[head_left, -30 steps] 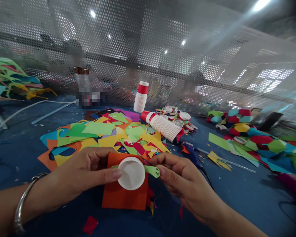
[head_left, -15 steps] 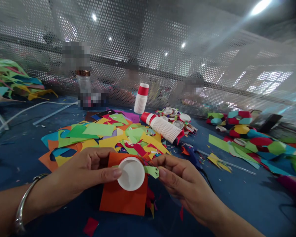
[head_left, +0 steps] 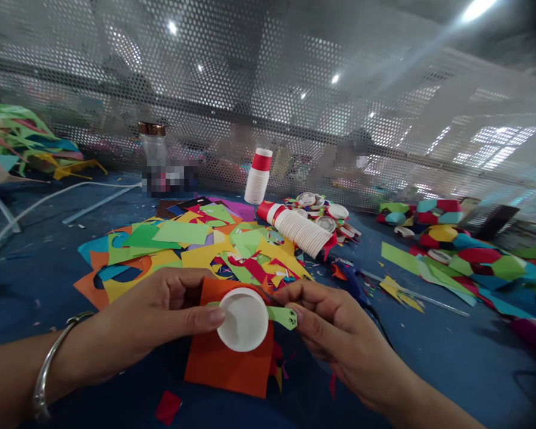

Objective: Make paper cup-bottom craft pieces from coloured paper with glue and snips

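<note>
A white, shallow round piece (head_left: pixel 243 320), like a cut paper cup bottom, lies on a sheet of orange paper (head_left: pixel 227 375). A light green paper strip (head_left: pixel 283 317) sticks out from its right side, with small eyes drawn on the tip. My left hand (head_left: pixel 174 310) is closed on the orange sheet, its thumb pressing the white piece's left rim. My right hand (head_left: pixel 324 319) is closed in a pinch at the sheet's upper right edge, thumb beside the strip's tip. A thin dark line shows at its fingertips; what it holds is unclear.
Colored paper scraps (head_left: pixel 196 238) are heaped beyond my hands. One stack of paper cups (head_left: pixel 299 229) lies on its side, another stack (head_left: pixel 258 179) stands behind. A blue glue gun (head_left: pixel 355 283) lies right of my right hand. Colorful paper shapes (head_left: pixel 477 262) sit far right.
Both hands, the white piece and the orange sheet appear slightly further right and lower, as the view has shifted a little. The grips look the same.
</note>
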A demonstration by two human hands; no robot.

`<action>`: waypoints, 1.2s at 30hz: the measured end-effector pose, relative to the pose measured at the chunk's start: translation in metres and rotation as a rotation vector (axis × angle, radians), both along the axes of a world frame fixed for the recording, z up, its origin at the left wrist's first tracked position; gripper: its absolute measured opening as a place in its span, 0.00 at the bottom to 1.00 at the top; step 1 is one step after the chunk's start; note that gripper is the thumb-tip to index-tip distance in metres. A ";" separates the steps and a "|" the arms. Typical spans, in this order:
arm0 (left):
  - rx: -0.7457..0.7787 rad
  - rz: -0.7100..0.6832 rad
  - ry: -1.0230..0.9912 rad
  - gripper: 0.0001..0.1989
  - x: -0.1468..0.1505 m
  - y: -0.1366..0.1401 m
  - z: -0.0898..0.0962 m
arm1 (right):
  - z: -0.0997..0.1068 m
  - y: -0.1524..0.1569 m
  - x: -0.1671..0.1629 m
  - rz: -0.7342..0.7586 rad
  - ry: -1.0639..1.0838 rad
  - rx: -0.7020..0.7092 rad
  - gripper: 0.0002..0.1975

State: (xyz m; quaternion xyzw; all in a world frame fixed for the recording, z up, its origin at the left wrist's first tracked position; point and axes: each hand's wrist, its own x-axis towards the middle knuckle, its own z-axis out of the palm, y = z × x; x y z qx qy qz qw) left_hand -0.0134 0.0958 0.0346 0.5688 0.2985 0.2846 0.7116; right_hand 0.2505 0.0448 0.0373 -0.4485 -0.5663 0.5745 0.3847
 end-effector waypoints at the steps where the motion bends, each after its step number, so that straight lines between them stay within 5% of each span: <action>1: 0.004 0.001 0.011 0.11 0.000 0.000 0.000 | 0.000 0.000 0.000 0.001 -0.005 -0.004 0.17; 11: -0.122 0.099 -0.014 0.17 -0.002 0.000 0.001 | 0.004 0.006 -0.006 -0.221 0.036 -0.039 0.17; 20: -0.325 0.229 -0.089 0.10 -0.001 0.004 0.002 | 0.004 0.005 -0.005 -0.212 0.044 -0.092 0.17; 36: -0.296 0.148 -0.127 0.10 -0.001 0.004 0.003 | 0.004 0.002 -0.007 -0.153 -0.016 -0.039 0.19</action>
